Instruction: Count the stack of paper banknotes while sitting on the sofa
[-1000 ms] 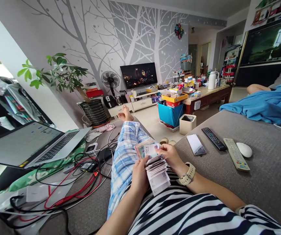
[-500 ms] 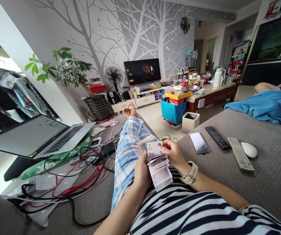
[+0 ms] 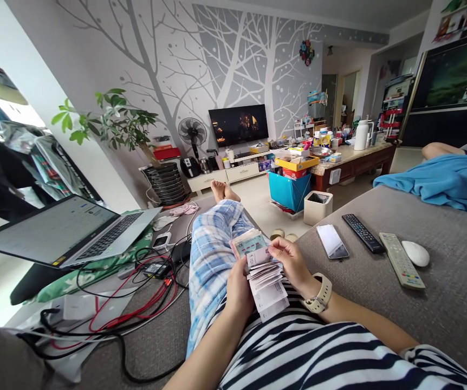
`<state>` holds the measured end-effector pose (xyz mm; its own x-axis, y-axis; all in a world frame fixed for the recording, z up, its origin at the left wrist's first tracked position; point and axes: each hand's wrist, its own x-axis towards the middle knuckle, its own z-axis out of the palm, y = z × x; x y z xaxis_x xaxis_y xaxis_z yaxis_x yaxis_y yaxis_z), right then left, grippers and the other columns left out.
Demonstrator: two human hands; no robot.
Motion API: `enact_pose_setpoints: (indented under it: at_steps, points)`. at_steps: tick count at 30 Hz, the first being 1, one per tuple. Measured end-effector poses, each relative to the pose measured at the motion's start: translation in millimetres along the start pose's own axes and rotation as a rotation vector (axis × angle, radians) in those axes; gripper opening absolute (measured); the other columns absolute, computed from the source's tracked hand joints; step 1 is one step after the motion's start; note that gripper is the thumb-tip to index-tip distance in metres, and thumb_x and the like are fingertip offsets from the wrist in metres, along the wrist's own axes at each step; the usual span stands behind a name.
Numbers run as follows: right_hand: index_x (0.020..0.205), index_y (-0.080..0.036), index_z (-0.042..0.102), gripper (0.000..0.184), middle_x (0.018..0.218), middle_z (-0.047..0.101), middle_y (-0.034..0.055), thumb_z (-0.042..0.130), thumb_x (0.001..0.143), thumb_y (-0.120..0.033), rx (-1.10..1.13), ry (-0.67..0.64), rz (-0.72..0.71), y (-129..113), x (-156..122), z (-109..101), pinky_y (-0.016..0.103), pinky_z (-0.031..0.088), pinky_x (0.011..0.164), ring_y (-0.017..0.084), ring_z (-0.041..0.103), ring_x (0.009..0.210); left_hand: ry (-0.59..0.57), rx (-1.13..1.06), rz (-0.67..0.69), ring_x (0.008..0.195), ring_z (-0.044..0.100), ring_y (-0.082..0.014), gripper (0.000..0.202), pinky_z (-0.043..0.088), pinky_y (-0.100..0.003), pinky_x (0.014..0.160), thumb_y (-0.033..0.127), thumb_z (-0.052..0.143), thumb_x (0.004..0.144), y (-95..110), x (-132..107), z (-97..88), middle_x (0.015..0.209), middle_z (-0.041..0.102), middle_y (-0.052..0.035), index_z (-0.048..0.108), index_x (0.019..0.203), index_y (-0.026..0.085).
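A stack of banknotes [image 3: 266, 275] lies fanned and partly folded over above my lap. My left hand [image 3: 240, 284] is closed around the stack's left side, thumb on top. With thumb and fingers, my right hand [image 3: 291, 261] pinches the upper right edge of a pale note [image 3: 258, 257]. Behind it, a greenish note [image 3: 248, 245] and several pinkish edges stick up. Lower notes hang down toward my striped shirt [image 3: 298, 346]. The fingers under the stack are hidden.
On the sofa to the right lie a phone [image 3: 332, 241], a black remote [image 3: 362, 233], a beige remote [image 3: 401, 261] and a white mouse [image 3: 415, 253]. At left are an open laptop [image 3: 107, 235] and tangled cables [image 3: 156, 298]. A bin [image 3: 317, 208] stands ahead on the floor.
The pale note between my hands has bent down toward me, uncovering more of the greenish note behind. My right hand has shifted slightly downward in the picture. The whole view has moved a little.
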<state>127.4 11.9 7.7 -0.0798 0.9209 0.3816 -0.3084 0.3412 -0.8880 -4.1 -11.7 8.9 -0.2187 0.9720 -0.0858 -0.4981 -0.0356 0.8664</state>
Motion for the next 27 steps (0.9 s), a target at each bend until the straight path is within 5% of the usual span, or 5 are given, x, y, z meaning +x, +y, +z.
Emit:
enact_pose_setpoints:
  at_steps: [13, 27]
  points:
    - [0.073, -0.020, 0.066, 0.030, 0.068, 0.058, -0.0006, 0.076, 0.074, -0.049, 0.107, -0.009, 0.072, 8.6, -0.2, 0.0, 0.029, 0.039, 0.064, 0.016, 0.050, 0.065, 0.003, 0.015, 0.002, 0.076, 0.070, -0.0270, 0.027, 0.054, -0.035, 0.074, 0.032, 0.075, 0.067, 1.5, -6.3, 0.9, 0.075, 0.076, -0.0085, 0.076, 0.085, 0.011]
    - [0.065, -0.021, 0.061, 0.049, 0.046, 0.054, -0.0007, 0.060, 0.083, -0.067, 0.067, -0.039, 0.050, 11.4, 2.7, 0.9, 0.030, 0.035, 0.059, 0.014, 0.044, 0.049, -0.052, -0.126, -0.135, 0.083, 0.074, -0.0282, 0.035, 0.058, -0.039, 0.079, 0.029, 0.068, 0.075, -8.3, 9.1, -7.3, 0.093, 0.078, -0.0114, 0.071, 0.105, 0.011]
